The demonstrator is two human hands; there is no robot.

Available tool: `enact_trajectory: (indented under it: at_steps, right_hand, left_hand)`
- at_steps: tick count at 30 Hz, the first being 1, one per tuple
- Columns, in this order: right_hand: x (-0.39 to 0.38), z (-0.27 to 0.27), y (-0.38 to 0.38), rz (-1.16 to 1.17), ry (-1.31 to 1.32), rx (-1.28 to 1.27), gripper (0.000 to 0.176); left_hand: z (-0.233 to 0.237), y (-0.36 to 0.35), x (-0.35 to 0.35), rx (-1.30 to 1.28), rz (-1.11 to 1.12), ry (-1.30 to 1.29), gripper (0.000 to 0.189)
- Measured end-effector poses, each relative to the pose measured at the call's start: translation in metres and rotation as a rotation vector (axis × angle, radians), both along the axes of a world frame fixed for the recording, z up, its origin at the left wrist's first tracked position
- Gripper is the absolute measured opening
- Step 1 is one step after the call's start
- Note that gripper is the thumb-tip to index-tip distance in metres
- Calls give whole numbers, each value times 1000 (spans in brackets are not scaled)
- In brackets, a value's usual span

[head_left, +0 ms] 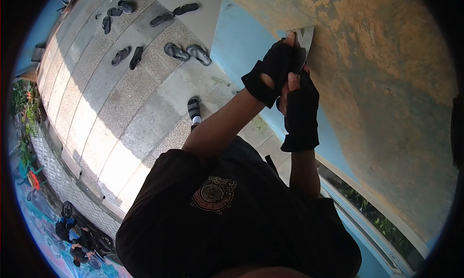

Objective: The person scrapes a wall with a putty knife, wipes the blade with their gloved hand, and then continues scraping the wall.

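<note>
Patchy wall alongside, the left hand reaches past the right hand, fingers of both grasping a scraper.

Both arms reach forward, the left hand closed just beyond the closed right hand.

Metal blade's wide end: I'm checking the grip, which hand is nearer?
Left. The left hand has its thumb on the metal blade there; the right hand is lower, nearer the shirt.
</note>
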State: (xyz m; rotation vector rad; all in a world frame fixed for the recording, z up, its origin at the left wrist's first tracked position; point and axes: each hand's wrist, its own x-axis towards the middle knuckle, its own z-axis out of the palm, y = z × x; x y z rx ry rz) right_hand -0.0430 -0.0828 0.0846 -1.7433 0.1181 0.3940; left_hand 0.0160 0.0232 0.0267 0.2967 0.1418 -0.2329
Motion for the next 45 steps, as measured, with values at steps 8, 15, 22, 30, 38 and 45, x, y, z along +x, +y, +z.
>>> enact_trajectory:
  at_steps: [8, 15, 22, 30, 38, 45]
  right_hand:
    - [-6, 8, -2, -47, -19, -14, 19]
    - [-4, 16, 15, -33, -59, 17, 21]
    - [-3, 2, 3, -52, -97, 14, 17]
    - [1, 11, 0, -43, 94, 147, 20]
    - [-4, 8, 7, -41, 2, 21, 21]
    - [-6, 4, 10, -42, -121, 68, 22]
  left_hand:
    - [-4, -9, -2, 16, -49, -27, 46]
    - [2, -7, -1, -41, -57, 7, 46]
    - [5, -9, -3, 24, -45, -59, 43]
    - [12, -3, 2, 149, 27, -9, 47]
    - [2, 3, 2, 90, -50, -18, 45]
    - [1, -4, 2, 178, -1, -69, 47]
